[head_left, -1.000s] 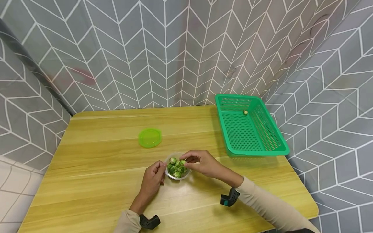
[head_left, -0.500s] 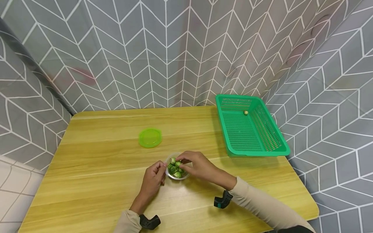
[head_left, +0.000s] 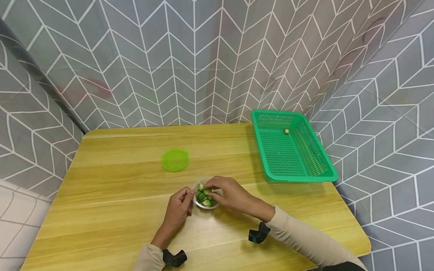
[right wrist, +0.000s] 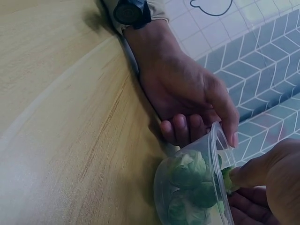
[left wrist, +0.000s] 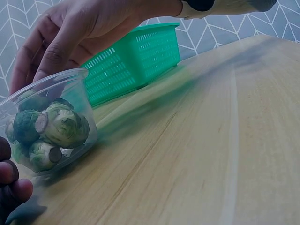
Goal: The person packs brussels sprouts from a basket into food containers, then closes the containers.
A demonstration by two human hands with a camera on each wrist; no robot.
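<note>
A round clear plastic tub [left wrist: 87, 101] holding several Brussels sprouts [head_left: 202, 197] sits near the middle of the wooden table. At its left side my left hand [head_left: 178, 205] pinches the rim, thumb on the rim and the other fingers curled against the outer wall, as the right wrist view shows. My right hand [head_left: 234, 194] reaches over the tub from the right, its fingertips dipped inside. Between its thumb and fingers it pinches a sprout [right wrist: 227, 180] at the tub's mouth. Part of that sprout is hidden by the fingers.
Behind the tub, a little to the left, lies a bright green lid [head_left: 175, 160] flat on the table [head_left: 118, 180]. A green perforated basket [head_left: 281, 154] stands at the back right with one small pale sprout [head_left: 286, 131] in its far corner. Patterned grey curtains [head_left: 190, 64] surround the table.
My right hand has moved slightly left, further over the tub, with its sprout brought in among the others. Since half a second ago it has barely moved. My left hand stays at the rim.
</note>
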